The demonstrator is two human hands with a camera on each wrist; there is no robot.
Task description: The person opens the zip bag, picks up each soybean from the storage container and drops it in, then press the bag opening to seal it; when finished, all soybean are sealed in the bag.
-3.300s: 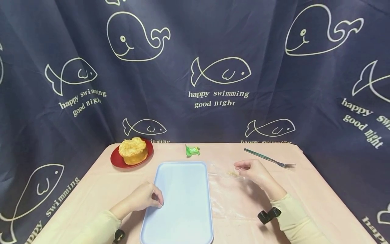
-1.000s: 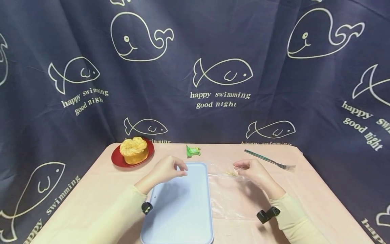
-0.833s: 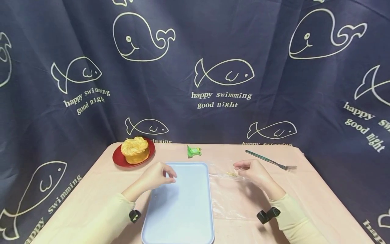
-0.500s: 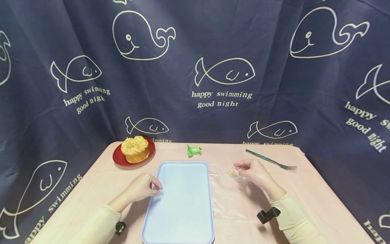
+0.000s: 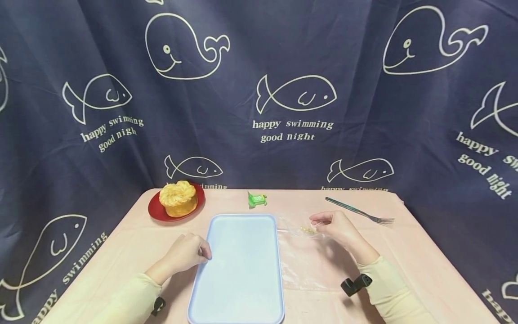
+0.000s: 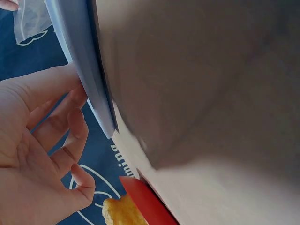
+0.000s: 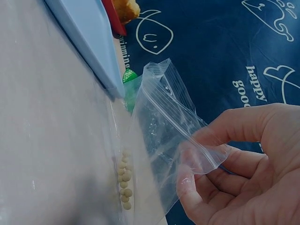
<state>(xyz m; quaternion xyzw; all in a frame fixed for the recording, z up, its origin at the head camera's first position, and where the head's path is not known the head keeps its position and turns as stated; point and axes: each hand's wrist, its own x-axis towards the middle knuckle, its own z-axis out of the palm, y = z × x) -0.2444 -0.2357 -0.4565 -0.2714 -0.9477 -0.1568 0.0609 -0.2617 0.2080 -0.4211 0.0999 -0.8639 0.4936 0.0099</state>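
Observation:
My left hand [image 5: 187, 253] reaches over the left rim of the pale blue tray [image 5: 240, 288], its thumb and fingers bent down at the surface. In the left wrist view the tray's side hides the fingertips, so whether they pinch anything is not visible. My right hand [image 5: 333, 227] pinches the open edge of a clear zip-lock bag [image 7: 154, 122] between thumb and fingers, to the right of the tray. Several small round beige beans or beads [image 7: 125, 176] lie low in the bag.
A red plate [image 5: 155, 213] with a golden bread roll [image 5: 178, 200] stands at the back left. A green-wrapped candy [image 5: 257, 199] lies behind the tray. At the back right lies a fork [image 5: 358, 210]. A patterned dark blue curtain [image 5: 291, 49] hangs behind the table.
My left hand moves from over the tray's far part back to its left edge, then lowers, covering a tiny speck seen there earlier. The right hand keeps holding the bag in place.

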